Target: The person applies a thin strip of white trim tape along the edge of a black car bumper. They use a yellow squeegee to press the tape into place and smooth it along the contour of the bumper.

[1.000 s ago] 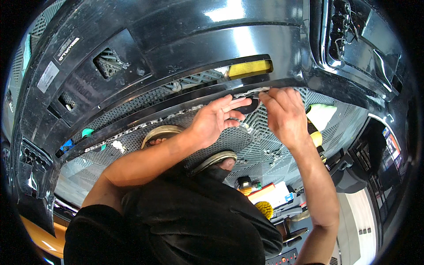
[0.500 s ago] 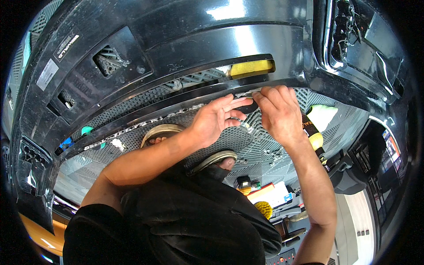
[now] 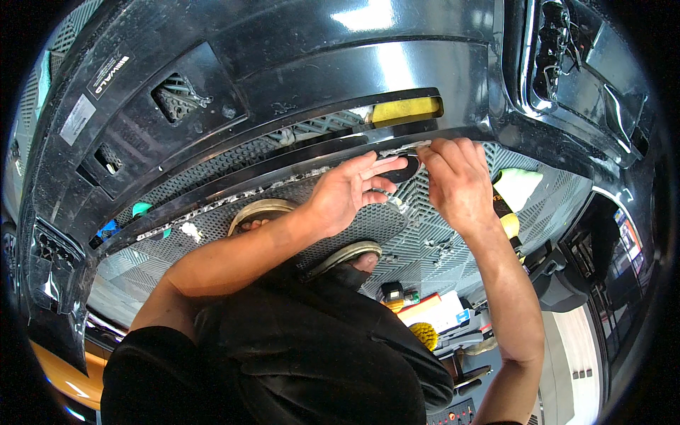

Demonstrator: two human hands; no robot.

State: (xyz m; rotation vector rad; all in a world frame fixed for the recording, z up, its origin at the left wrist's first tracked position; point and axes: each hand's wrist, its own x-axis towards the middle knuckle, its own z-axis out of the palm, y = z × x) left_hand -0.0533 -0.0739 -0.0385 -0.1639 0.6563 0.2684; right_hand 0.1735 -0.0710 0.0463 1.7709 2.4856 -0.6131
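A large black car bumper [image 3: 304, 78] arches across the view, its lower edge lined with a ragged pale strip [image 3: 269, 185]. My left hand [image 3: 350, 188] is under that edge, its fingers around a small black round roll [image 3: 405, 170] that looks like tape; its far side is partly hidden. Just right of it, my right hand [image 3: 459, 180] has thumb and fingertips pinched together against the bumper's edge. Whatever sits between those fingertips is too small to make out.
Yellow padding [image 3: 405, 109] shows through the bumper's long slot. Grey floor tiles [image 3: 439, 234] carry pale scraps. A light green cloth [image 3: 518, 185] lies to the right, near a yellow-and-black bottle [image 3: 510, 225]. Below are a yellow round brush [image 3: 423, 336] and a black chair [image 3: 559, 280].
My right hand has shifted slightly right along the edge, away from the left hand, uncovering more of the black roll. My left hand has stayed almost in place.
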